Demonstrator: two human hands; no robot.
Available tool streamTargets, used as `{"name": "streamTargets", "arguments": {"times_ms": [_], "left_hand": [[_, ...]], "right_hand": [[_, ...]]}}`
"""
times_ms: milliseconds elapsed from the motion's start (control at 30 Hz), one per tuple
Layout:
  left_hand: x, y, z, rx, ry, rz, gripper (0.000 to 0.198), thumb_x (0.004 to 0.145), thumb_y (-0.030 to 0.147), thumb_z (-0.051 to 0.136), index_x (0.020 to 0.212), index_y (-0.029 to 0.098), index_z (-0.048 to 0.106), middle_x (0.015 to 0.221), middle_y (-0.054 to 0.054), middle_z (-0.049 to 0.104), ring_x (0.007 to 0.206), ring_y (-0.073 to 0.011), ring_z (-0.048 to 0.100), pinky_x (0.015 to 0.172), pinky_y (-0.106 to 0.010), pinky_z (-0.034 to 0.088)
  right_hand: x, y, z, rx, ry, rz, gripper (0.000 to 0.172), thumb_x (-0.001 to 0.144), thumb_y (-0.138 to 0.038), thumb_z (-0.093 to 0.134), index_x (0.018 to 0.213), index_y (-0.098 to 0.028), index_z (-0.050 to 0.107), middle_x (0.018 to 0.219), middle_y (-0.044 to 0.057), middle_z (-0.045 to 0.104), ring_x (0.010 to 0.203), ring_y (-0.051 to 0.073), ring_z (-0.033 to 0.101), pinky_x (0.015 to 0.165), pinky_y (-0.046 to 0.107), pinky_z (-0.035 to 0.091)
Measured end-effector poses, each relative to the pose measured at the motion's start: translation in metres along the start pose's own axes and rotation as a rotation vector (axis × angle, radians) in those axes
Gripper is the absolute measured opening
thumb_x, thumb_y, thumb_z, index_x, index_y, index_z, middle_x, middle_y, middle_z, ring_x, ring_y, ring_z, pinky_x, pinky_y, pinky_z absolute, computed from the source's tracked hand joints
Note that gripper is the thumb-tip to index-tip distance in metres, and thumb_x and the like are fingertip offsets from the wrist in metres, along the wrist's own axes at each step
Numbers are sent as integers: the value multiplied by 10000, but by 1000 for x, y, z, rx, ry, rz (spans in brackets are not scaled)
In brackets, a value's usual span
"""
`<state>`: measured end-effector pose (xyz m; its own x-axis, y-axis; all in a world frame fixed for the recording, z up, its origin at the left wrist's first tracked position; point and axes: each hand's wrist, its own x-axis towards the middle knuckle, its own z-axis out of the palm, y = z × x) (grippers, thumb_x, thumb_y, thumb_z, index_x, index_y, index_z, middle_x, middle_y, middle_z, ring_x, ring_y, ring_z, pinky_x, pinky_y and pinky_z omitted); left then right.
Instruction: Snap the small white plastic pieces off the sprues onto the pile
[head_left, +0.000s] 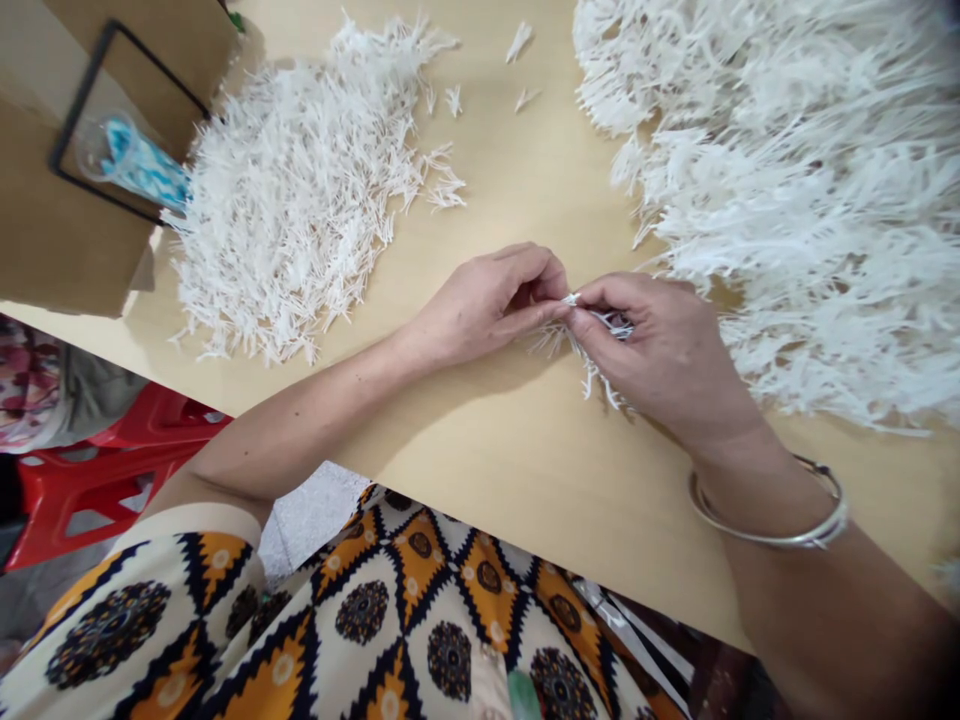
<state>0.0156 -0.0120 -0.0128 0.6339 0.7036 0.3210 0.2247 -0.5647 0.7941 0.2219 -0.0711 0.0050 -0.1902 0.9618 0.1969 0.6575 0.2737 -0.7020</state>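
My left hand (499, 300) and my right hand (664, 350) meet fingertip to fingertip above the table. Between them is a small bunch of thin white branched strands (596, 378), which look like plastic. Thumb and index finger of my left hand pinch its near end. My right hand grips the same bunch, and loose strands hang below its fingers. A heap of short white pieces (300, 190) lies to the left. On the right spreads a larger pile of longer white strands (810, 200), close to my right hand.
A cardboard box (67, 230) stands at the left table edge, beside a black wire frame (82, 100) and a clear cup (135, 160) with blue-and-white contents. A few stray white pieces (519, 42) lie between the heaps. Below the table are red stools (97, 480).
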Motion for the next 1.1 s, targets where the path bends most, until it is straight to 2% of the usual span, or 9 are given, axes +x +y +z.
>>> {"name": "streamTargets", "arguments": {"times_ms": [267,367,467,533,667,733,800,900,1100], "left_hand": [[-1,1,3,197,70,-28,52,1004,258,607,960,231,605,934,-46,697,844,-193,653,772,-346,508],[-1,2,8,277,111,-58,47,989,213,552,962,239,580,958,-48,682,855,-202,646,766,-359,490],[2,-5,0,310,190,-95,78,993,239,526,923,258,552,924,-33,668,866,-210,653,774,-390,489],[4,-15,-14,320,315,-111,131,1000,305,559,878,272,527,848,-15,642,823,-202,636,750,-407,482],[4,-39,-44,321,610,-235,370,1005,663,586,952,300,532,939,-10,641,748,-153,532,719,-424,492],[3,-43,-49,391,667,-202,368,997,646,613,1095,302,528,1144,-56,636,906,-181,570,818,-444,525],[2,-40,-47,510,688,-126,341,995,519,658,1205,284,528,1285,-117,570,1161,-242,556,1032,-479,505],[2,-23,-38,570,599,-45,298,997,476,662,1188,256,602,1282,-143,553,1300,-273,519,1199,-498,418],[2,6,-18,278,44,39,414,1084,579,479,1066,235,708,1090,-51,775,1051,-182,715,1013,-395,498]], "right_hand": [[1,-1,-1,3,-45,25,144,918,-250,610,775,-258,588,587,-27,510,523,149,414,622,348,328],[1,-4,-3,5,-64,52,158,946,-295,601,795,-249,602,558,-43,467,491,132,360,592,338,291],[0,-7,-6,7,-114,53,180,961,-318,603,800,-239,612,568,-37,492,500,131,380,613,340,308],[-1,-8,-8,16,-181,57,188,974,-312,596,803,-238,612,589,-21,522,523,144,418,626,346,320],[-3,-8,-6,40,-134,84,168,966,-277,606,802,-244,588,584,-24,515,515,141,393,609,349,316],[-4,-6,-4,94,-79,103,163,956,-285,627,803,-245,589,587,-34,519,507,129,371,580,340,305],[-4,-5,-1,158,-48,119,151,951,-279,636,809,-243,600,599,-40,517,517,120,373,564,330,302],[-4,-4,0,240,-13,133,121,943,-257,646,826,-235,622,629,-40,521,550,116,406,579,325,323],[-1,-3,0,282,45,123,132,948,-280,668,836,-240,613,671,-39,523,584,112,420,586,315,335]]}}
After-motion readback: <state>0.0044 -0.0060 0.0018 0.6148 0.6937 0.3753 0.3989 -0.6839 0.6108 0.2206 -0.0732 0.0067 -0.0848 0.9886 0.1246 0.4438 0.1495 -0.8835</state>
